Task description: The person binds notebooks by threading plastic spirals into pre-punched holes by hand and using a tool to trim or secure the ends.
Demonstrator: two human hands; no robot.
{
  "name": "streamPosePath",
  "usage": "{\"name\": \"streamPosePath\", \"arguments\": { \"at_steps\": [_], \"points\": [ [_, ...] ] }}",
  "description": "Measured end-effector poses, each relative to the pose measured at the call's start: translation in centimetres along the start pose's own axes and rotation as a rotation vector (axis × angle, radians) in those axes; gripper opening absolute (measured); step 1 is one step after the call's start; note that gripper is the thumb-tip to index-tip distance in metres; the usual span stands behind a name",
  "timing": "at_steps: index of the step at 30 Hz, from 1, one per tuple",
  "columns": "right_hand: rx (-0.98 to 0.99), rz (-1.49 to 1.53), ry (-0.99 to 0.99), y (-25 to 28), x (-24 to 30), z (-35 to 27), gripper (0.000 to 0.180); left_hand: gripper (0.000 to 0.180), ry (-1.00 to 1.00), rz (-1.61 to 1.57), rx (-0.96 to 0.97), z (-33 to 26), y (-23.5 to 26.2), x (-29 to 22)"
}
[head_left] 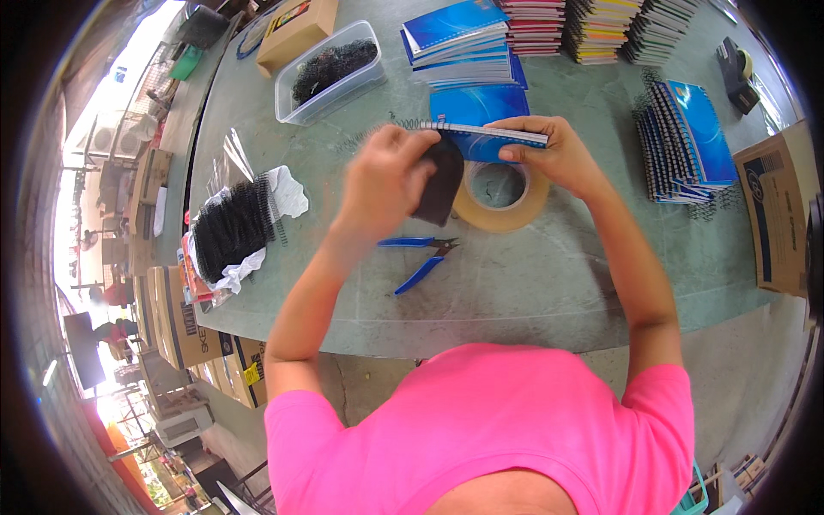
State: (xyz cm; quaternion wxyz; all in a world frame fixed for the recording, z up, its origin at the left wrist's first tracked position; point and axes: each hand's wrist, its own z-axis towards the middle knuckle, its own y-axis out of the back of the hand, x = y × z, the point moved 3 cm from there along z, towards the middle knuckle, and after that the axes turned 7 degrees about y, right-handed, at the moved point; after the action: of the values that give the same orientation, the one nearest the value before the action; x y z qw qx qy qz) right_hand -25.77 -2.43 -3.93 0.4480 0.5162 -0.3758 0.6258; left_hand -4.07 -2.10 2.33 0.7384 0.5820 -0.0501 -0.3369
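My right hand [558, 154] grips a thin notebook [506, 134] by its right end, thumb below and fingers on top, with its edge turned up toward me. At its left end my left hand [382, 176], slightly blurred, pinches a dark spiral binding coil [418, 125] whose loose length trails off to the left. Some of the coil is hidden by the fingers. Below the notebook lie a dark flat piece with a rounded end [442, 184] and a wide roll of clear tape [515, 220]. Nearer me rest blue-handled wire cutters [419, 275], jaws pointing right.
Stacked blue notebooks [463, 56] stand at the back beside red, yellow and green-edged stacks [601, 30]. Coil-bound notebooks [687, 142], a tape dispenser [738, 75] and a carton [777, 206] are at right. Left are a plastic tub of coils [330, 73] and a coil bundle [230, 230].
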Motion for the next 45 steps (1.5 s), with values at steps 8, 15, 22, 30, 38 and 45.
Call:
{"name": "streamPosePath", "arguments": {
  "at_steps": [8, 15, 22, 30, 38, 45],
  "points": [
    [-0.073, 0.033, -0.007, 0.2, -0.1, -0.1, 0.027, 0.029, -0.064, -0.084, -0.053, 0.9, -0.7, -0.9],
    [-0.055, -0.009, 0.0, -0.3, -0.4, -0.4, 0.027, 0.029, -0.012, -0.179, -0.267, 1.6, 0.1, -1.7],
    [-0.102, 0.031, -0.002, -0.4, -1.1, -0.7, 0.03, 0.028, -0.126, -0.131, -0.206, 2.6, -0.2, -2.3],
    [-0.074, -0.008, -0.021, -0.5, -1.2, -0.8, 0.028, 0.027, -0.137, -0.207, -0.075, 2.4, -1.9, -3.5],
    [-0.092, -0.097, 0.086, -0.3, -2.0, -1.0, 0.029, 0.025, -0.112, -0.292, -0.112, 2.8, -1.3, -5.1],
    [-0.138, -0.083, 0.092, -0.3, -1.3, -0.7, 0.027, 0.03, -0.025, -0.304, 0.14, 1.4, -2.2, -3.6]
  ]
}}
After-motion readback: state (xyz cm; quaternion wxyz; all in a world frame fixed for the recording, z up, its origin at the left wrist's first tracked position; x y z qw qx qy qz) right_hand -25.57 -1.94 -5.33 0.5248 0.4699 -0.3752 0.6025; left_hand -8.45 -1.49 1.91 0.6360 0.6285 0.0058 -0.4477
